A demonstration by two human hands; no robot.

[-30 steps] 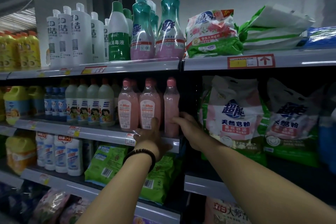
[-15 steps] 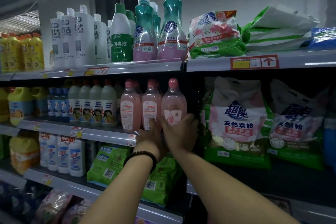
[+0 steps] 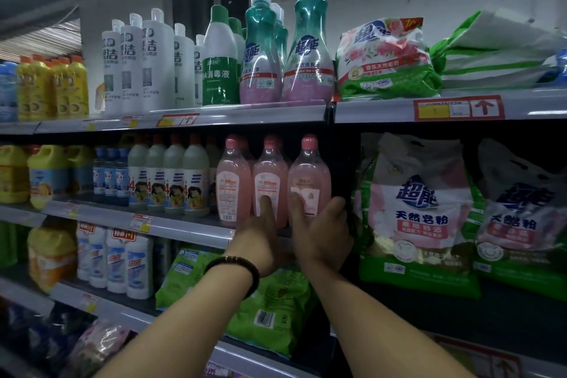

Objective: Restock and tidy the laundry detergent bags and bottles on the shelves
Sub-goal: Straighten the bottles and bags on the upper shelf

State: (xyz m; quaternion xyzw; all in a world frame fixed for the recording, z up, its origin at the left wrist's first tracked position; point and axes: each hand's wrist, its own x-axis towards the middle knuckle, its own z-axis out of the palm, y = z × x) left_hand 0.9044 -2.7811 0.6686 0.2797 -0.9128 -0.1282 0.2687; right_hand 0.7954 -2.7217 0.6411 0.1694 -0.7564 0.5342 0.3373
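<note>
Three pink detergent bottles stand in a row on the middle shelf [image 3: 184,225]. My right hand [image 3: 322,233] wraps around the base of the rightmost pink bottle [image 3: 309,175], whose front label faces me. My left hand [image 3: 260,239], with a dark bead bracelet on the wrist, rests its thumb against the middle pink bottle [image 3: 270,176]. The left pink bottle [image 3: 233,181] stands untouched beside them. Green and pink detergent bags [image 3: 417,209] lean on the shelf to the right.
The top shelf [image 3: 245,115] carries white bottles, a green disinfectant bottle [image 3: 221,61], teal pump bottles [image 3: 308,46] and more bags. White-capped bottles and yellow jugs [image 3: 46,175] fill the middle shelf's left. Green bags [image 3: 270,307] lie on the lower shelf beneath my hands.
The rightmost pink bottle was turned from side-on to label-forward. My right hand moved from its right side to cupping its base. My left hand stayed at the middle bottle.
</note>
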